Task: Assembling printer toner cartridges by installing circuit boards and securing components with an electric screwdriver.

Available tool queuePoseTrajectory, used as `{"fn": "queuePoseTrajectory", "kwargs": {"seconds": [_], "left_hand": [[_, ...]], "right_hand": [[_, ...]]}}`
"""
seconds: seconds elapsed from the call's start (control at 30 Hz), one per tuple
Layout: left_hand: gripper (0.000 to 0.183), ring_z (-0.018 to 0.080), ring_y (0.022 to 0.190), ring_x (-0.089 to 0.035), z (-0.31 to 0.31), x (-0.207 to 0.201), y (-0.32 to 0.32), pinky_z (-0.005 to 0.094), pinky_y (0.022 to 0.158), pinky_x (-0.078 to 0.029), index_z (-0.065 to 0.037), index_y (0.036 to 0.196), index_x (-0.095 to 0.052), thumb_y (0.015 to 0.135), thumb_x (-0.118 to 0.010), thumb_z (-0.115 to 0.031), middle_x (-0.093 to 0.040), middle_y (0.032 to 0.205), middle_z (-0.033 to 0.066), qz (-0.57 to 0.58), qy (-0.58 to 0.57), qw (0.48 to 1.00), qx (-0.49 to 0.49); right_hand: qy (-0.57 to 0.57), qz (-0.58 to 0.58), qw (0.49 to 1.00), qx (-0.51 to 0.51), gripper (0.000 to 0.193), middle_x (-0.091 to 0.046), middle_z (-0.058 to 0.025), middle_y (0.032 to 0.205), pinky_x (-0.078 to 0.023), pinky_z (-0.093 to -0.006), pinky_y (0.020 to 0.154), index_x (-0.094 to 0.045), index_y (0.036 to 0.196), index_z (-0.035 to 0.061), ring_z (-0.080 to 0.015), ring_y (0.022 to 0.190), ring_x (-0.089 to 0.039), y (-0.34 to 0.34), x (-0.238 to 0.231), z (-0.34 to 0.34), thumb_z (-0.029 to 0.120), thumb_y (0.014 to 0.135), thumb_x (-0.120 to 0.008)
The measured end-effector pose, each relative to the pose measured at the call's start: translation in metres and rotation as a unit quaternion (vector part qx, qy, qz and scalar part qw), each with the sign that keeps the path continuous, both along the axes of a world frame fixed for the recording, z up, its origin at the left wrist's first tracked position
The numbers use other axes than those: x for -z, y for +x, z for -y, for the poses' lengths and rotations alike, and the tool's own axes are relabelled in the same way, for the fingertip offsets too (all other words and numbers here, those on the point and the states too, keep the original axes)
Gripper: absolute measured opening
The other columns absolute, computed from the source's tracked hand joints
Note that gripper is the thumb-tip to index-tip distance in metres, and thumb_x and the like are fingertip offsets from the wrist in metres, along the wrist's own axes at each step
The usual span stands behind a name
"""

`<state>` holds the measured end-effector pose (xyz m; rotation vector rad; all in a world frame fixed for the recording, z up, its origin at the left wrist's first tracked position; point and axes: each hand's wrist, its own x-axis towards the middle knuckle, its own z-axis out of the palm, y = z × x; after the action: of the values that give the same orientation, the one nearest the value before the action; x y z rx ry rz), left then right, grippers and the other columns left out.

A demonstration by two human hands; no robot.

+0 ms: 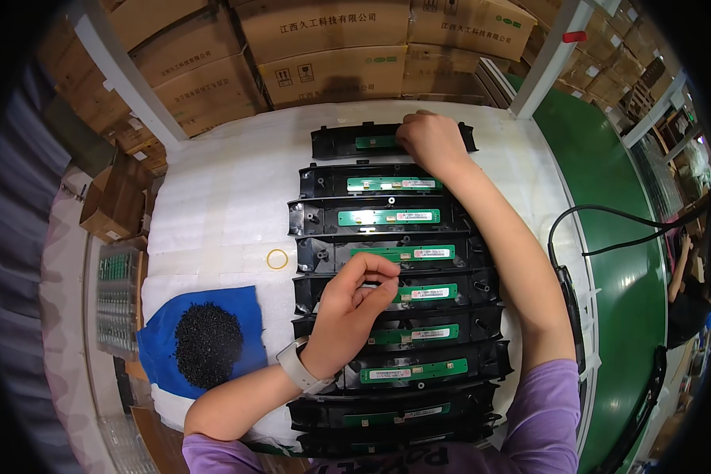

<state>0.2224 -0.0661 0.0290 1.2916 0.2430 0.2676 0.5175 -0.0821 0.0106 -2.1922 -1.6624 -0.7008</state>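
Observation:
Several long black plastic housings lie in a column across the table, each with a narrow green circuit board inside. My right hand reaches to the farthest black housing. Its fingers are curled down over the right part of that housing's circuit board, and what they grip is hidden. Over the middle of the column hovers my left hand, thumb and fingers drawn together. Anything between those fingertips is too small to make out. Beneath it sits another circuit board. On the left, a blue cloth bears a heap of small black screws.
A yellow ring lies on the white padded tabletop. Trays of green boards and an open carton stand at the left edge. Cartons are stacked behind. A black cable loops at the right.

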Motion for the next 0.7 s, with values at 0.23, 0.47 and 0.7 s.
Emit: {"fn": "queuePoseTrajectory", "kwargs": {"seconds": [0.23,0.47,0.7], "left_hand": [[0.016,0.0059,0.098,-0.053,0.001,0.0,-0.002,0.019,0.078,-0.045,0.0,0.109,-0.056,0.093,-0.056,-0.002,-0.056,0.105,0.0031,-0.001,0.008,1.0,-0.001],[0.017,0.0067,0.098,-0.053,-0.002,-0.004,-0.003,0.0217,0.081,-0.045,-0.001,0.108,-0.056,0.092,-0.057,-0.004,-0.057,0.105,0.0026,0.003,0.017,1.0,0.001],[0.017,0.0093,0.1,-0.055,-0.001,-0.003,-0.003,0.0251,0.084,-0.045,-0.001,0.109,-0.057,0.092,-0.058,-0.004,-0.058,0.106,0.0036,-0.007,0.051,0.999,-0.002]], "right_hand": [[0.059,-0.048,0.995,-0.063,0.005,-0.063,-0.0075,0.102,-0.052,-0.0414,0.077,-0.068,0.078,0.0057,-0.0296,0.088,-0.063,0.005,-0.004,0.002,0.005,0.073,-0.068],[-0.04,-0.161,0.979,-0.115,0.006,-0.064,-0.009,0.097,-0.051,-0.0414,0.079,-0.068,0.081,0.0043,-0.0334,0.089,-0.063,0.007,-0.013,0.008,0.004,0.074,-0.067],[-0.09,-0.183,0.969,-0.136,0.019,-0.065,-0.0106,0.107,-0.051,-0.0405,0.082,-0.07,0.091,0.0032,-0.0332,0.097,-0.063,0.01,-0.02,0.013,0.001,0.073,-0.069]]}}
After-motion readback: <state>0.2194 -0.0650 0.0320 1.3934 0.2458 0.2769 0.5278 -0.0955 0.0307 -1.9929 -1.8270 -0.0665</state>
